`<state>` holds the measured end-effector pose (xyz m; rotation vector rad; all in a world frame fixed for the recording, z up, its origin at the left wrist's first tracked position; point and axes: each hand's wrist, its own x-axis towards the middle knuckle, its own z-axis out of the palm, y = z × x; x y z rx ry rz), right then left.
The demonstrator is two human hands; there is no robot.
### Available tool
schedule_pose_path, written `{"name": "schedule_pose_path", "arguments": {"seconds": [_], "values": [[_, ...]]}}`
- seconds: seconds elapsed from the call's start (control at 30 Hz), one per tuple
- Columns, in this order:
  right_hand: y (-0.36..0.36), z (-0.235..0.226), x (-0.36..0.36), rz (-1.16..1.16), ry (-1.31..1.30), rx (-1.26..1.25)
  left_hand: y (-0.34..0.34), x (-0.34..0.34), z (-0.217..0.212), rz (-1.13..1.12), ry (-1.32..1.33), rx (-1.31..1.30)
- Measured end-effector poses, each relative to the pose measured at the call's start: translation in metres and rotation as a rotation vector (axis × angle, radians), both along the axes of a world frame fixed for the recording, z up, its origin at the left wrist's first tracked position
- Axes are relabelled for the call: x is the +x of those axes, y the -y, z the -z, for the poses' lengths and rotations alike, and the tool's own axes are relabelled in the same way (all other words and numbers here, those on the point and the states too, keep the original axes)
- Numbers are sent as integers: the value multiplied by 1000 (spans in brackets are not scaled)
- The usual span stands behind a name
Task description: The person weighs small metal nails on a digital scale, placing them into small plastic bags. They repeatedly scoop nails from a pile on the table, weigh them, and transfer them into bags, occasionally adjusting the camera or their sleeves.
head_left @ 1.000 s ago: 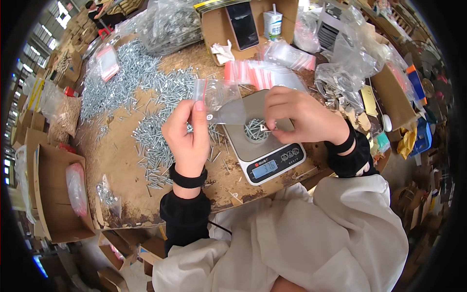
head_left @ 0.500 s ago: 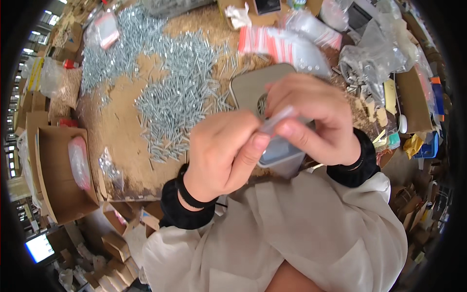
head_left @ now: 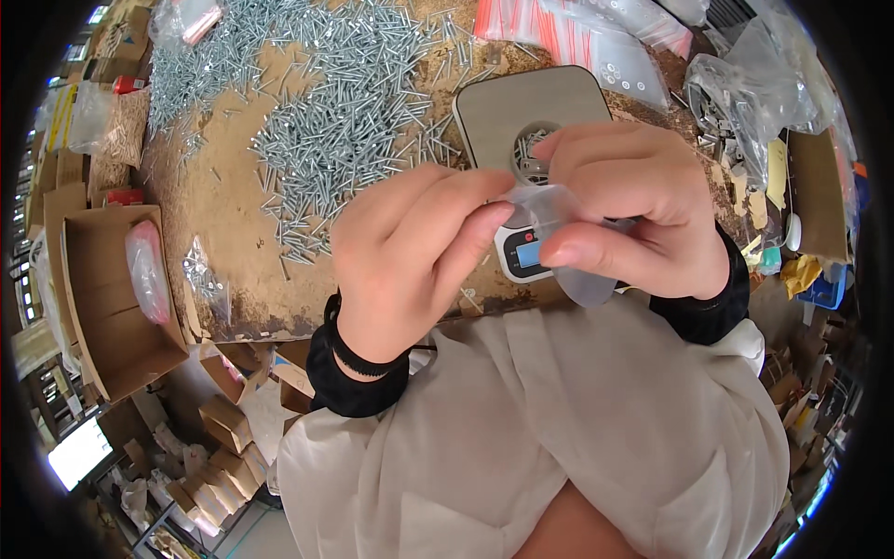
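A small clear plastic bag (head_left: 589,287) is stretched between my two hands. My left hand (head_left: 410,247) pinches one edge of it between thumb and fingers. The opposite edge is gripped by my right hand (head_left: 647,200), thumb below and fingers curled above. Beneath them stands a digital scale (head_left: 494,107) with a flat metal top and a lit blue display (head_left: 531,255). A round dish (head_left: 518,147) of metal hardware sits on the scale, partly covered by my right hand. Loose silver screws (head_left: 345,121) are heaped on the worn wooden table to the left of the scale.
Red-striped clear bags (head_left: 559,37) lie at the back, one with washers inside. Crumpled plastic with metal parts (head_left: 717,130) is at the right. An open cardboard box (head_left: 112,307) holding a bag stands at the left, near a small hardware bag (head_left: 200,275).
The bag is spread wider between my hands, which are farther apart. The scale's display has come into sight below them. The whole view has shifted, so the table sits higher in it.
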<state>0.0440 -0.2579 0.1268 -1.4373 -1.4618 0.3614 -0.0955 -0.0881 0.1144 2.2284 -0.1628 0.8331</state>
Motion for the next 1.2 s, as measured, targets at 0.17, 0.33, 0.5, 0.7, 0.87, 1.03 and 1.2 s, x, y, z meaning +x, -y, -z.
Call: {"name": "schedule_pose_path", "arguments": {"seconds": [0.17,0.33,0.5,0.7,0.87,1.03,1.2], "values": [[2,-1,-5,207,124,-52,-2,-8,41,65,-100,-167],[-2,-4,-12,293,580,133,-4,-15,13,253,-392,-394],[-1,12,-23,324,694,291,1,-17,32,531,-396,-818],[4,7,-25,253,699,190,-6,-14,26,667,-497,-695],[4,6,-32,158,658,173,-1,-16,32,726,-508,-855],[3,5,-31,106,692,211,4,-20,29,785,-706,-1408],[12,-1,-32,-117,586,28,-2,-22,30,265,-454,-811]]}}
